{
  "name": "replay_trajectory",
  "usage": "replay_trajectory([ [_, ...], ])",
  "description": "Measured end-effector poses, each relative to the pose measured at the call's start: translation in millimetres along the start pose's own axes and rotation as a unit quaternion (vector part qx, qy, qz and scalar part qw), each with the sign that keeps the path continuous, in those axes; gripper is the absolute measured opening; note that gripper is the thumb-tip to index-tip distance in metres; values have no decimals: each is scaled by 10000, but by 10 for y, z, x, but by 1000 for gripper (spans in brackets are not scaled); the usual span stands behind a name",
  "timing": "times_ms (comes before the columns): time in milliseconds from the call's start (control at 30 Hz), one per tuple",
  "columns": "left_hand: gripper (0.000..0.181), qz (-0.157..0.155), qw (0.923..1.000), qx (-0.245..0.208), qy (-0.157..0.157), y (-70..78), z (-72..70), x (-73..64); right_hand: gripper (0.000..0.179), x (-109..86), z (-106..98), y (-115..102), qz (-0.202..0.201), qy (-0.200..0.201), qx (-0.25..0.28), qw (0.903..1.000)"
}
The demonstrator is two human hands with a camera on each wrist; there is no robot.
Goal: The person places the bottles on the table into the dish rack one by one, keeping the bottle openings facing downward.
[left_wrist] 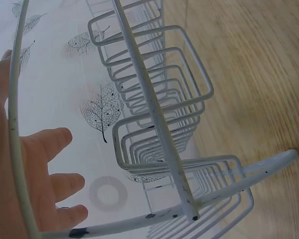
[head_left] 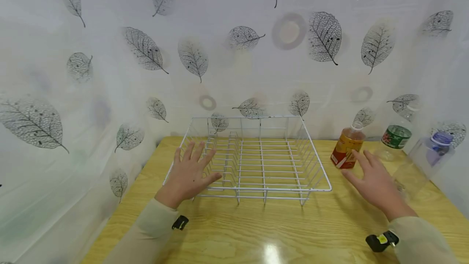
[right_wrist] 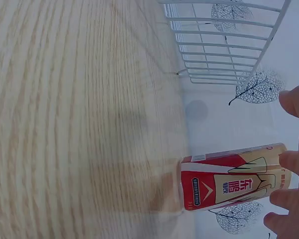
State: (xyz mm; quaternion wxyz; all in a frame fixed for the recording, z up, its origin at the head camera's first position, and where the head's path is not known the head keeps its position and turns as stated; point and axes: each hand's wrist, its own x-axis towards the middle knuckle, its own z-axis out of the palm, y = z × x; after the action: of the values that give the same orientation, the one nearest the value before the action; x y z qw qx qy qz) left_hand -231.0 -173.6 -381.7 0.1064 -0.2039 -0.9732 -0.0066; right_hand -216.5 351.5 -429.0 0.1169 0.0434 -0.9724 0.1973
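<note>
Near wire rack (head_left: 265, 190) and “东鹏” bottle (right_wrist: 231, 185), both hands (head_left: 190, 174) (head_left: 375, 182) loosely splayed, empty.

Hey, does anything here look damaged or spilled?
Yes, damage: the white wire rack has dark marks on its wires in the left wrist view, where the coating looks chipped or worn. I see no spill.
</note>
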Motion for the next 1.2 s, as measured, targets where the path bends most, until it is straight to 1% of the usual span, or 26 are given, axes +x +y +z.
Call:
replay_trajectory([
  [167, 83, -12, 10000, -30, -38, -6, 5, -8, 84, 37, 43, 41, 221, 50, 609, 9979],
  [300, 83, -33, 10000, -18, -56, -10, -4, -12, 84, 65, 65, 70, 383, 96, 1102, 9931],
  [400, 82, -61, 9999, -52, -123, -15, -14, -14, 86, 77, 83, 98, 583, 57, 1321, 9895],
  [467, 82, -80, 9998, -77, -170, -17, -19, -15, 89, 76, 98, 122, 814, -30, 1453, 9860],
  [600, 82, -83, 9997, -106, -199, -24, -21, -17, 96, 77, 107, 160, 1273, -221, 1776, 9756],
  [667, 81, -75, 9998, -96, -187, -27, -22, -17, 98, 81, 112, 178, 1407, -288, 1922, 9708],
  [967, 84, -78, 9997, -25, -213, -26, -20, -4, 102, 109, 183, 236, 1507, -366, 2487, 9561],
  [1200, 81, -121, 9997, -82, -217, -22, -26, 9, 106, 201, 225, 241, 1623, -309, 2772, 9465],
])
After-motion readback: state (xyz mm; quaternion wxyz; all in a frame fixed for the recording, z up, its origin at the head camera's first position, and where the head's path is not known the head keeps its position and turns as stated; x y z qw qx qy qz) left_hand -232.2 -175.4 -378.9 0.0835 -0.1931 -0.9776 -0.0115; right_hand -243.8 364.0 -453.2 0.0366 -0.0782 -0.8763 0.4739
